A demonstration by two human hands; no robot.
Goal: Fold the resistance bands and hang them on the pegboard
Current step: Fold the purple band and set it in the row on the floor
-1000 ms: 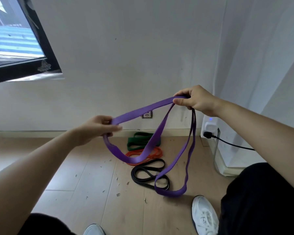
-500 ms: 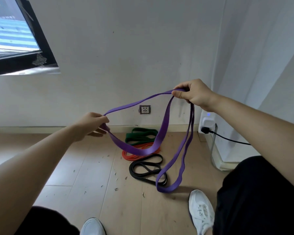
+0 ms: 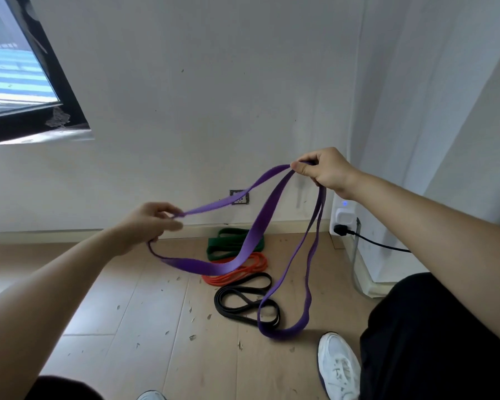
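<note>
A long purple resistance band (image 3: 253, 238) hangs in the air between my hands. My right hand (image 3: 326, 171), raised at the right, pinches the band's top, and two strands drop from it into a loop near the floor. My left hand (image 3: 147, 223), lower and to the left, grips another part of the band; a slack loop sags between the hands. On the floor by the wall lie a green band (image 3: 228, 243), an orange band (image 3: 237, 274) and a black band (image 3: 243, 301). No pegboard is in view.
A wall socket (image 3: 239, 197) sits low on the white wall. A white plug adapter (image 3: 344, 217) with a black cable is at the right corner. A dark window frame (image 3: 41, 82) is at upper left. My white shoe (image 3: 338, 368) stands on the wooden floor with scattered debris.
My left hand has shifted along the band and now holds it a bit further left and lower. The sagging loop between the hands has grown. My right hand has stayed raised.
</note>
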